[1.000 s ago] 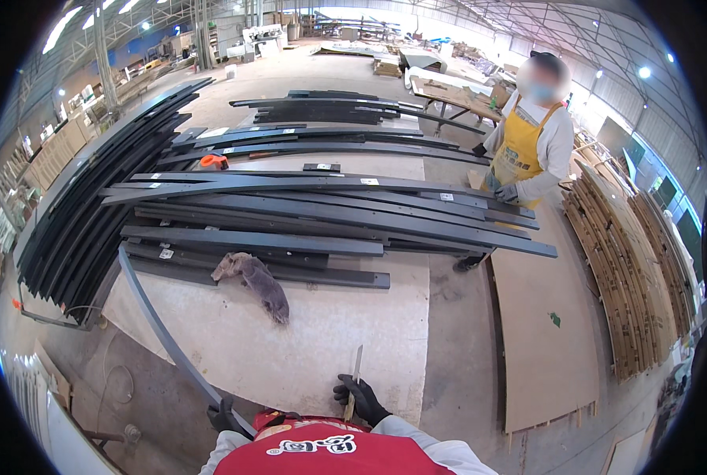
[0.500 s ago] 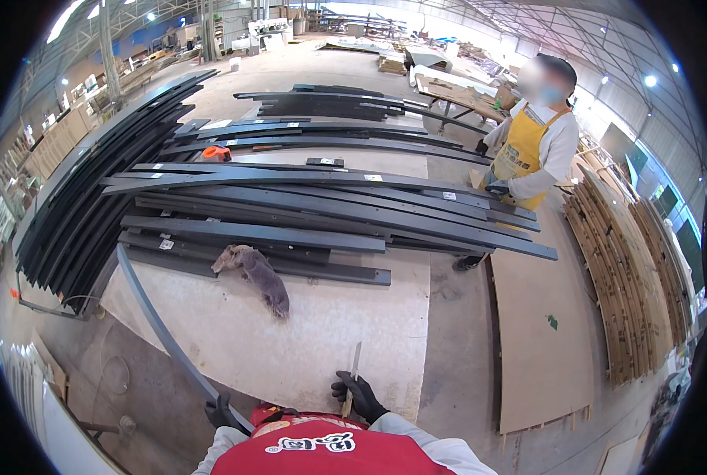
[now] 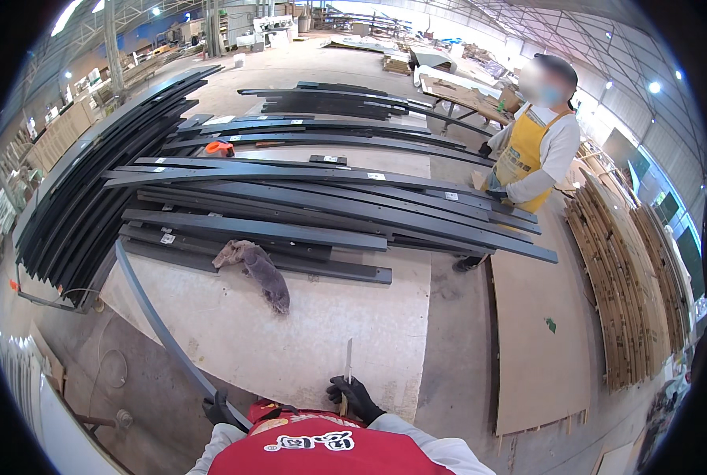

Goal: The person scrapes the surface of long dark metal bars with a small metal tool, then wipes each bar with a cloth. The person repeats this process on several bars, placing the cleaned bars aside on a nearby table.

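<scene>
My left hand (image 3: pixel 220 410), in a black glove, is closed on the near end of a long dark grey bar (image 3: pixel 159 319). The bar slants away to the far left along the edge of the pale board (image 3: pixel 345 317). Lower centre, my black-gloved right hand (image 3: pixel 356 397) grips the yellowish handle of a flat-bladed tool (image 3: pixel 348 358). Its narrow metal blade points up and away from me, over the board. Beyond both hands, a crumpled grey-brown rag (image 3: pixel 260 271) lies on the board against the stacked dark bars (image 3: pixel 290 226).
At the far right of the stack, a co-worker (image 3: pixel 535 150) in a yellow apron stands with gloved hands near the bar ends. Another bar stack (image 3: pixel 92 182) rises on the left. An orange tool (image 3: pixel 219 149) lies among bars. Brown panels (image 3: pixel 539 340) lean or lie on the right.
My right hand has shifted slightly left, and the blade has turned more upright. My left hand keeps its hold on the bar. The co-worker has hardly moved.
</scene>
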Available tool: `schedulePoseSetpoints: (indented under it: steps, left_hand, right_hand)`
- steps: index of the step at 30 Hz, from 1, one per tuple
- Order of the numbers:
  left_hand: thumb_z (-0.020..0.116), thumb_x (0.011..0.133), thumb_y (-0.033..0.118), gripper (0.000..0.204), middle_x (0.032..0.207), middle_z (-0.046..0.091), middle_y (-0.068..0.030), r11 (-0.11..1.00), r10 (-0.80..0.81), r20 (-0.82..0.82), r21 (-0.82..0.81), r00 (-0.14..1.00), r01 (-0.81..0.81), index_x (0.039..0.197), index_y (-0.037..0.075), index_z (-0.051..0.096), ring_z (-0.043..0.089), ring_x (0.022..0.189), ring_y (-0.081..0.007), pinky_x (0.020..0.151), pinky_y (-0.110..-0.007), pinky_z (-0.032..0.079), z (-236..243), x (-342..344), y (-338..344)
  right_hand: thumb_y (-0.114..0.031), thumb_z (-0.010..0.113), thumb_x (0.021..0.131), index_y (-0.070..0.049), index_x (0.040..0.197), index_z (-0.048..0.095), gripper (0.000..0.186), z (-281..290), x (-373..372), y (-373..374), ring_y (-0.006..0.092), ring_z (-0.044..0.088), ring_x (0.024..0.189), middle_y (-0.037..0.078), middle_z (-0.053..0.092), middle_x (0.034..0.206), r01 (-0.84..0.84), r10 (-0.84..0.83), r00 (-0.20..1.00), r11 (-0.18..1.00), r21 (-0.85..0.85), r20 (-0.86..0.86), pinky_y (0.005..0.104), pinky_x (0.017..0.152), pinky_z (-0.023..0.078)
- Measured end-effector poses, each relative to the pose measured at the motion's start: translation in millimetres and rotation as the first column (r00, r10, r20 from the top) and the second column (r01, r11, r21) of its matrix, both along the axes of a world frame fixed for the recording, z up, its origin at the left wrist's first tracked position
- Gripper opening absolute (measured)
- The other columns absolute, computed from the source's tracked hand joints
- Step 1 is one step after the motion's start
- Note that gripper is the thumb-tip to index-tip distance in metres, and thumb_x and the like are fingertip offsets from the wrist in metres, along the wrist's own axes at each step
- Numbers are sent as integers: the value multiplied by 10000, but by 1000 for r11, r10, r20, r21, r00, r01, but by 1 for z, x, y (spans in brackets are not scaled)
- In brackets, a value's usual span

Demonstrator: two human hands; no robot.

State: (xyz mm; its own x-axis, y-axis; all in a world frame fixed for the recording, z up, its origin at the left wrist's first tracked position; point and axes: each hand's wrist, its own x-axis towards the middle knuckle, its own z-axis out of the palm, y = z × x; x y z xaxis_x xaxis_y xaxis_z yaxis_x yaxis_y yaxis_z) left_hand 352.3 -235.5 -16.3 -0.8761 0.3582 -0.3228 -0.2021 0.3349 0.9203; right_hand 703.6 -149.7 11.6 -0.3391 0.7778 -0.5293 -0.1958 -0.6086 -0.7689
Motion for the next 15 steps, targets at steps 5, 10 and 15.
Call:
schedulePoseSetpoints:
  steps: [5,10,15]
  left_hand:
    - [777,653,282,436,831,474,-78,998,48,-122,-27,991,-52,839,30,472,455,748,-213,677,-378,430,6,9,2]
    - [779,651,285,441,823,482,-80,998,30,-85,-48,996,-34,841,26,477,466,741,-216,670,-384,434,-40,-13,-5]
    - [786,638,275,433,772,477,-76,997,56,-89,-48,994,-60,835,37,483,481,686,-216,611,-384,441,-49,-17,-4]
  right_hand:
    - [-378,563,922,-30,1050,556,372,11,-2,1,196,639,729,124,648,875,12,-12,1000,1000,-7,15,321,637,522]
    - [-373,570,917,-32,1048,556,366,11,-4,2,198,640,728,128,649,877,12,-12,1000,1000,-26,7,317,633,522]
    - [-371,574,913,-36,1047,557,361,5,-3,3,202,642,731,129,650,878,6,-5,1000,999,-36,10,318,631,521]
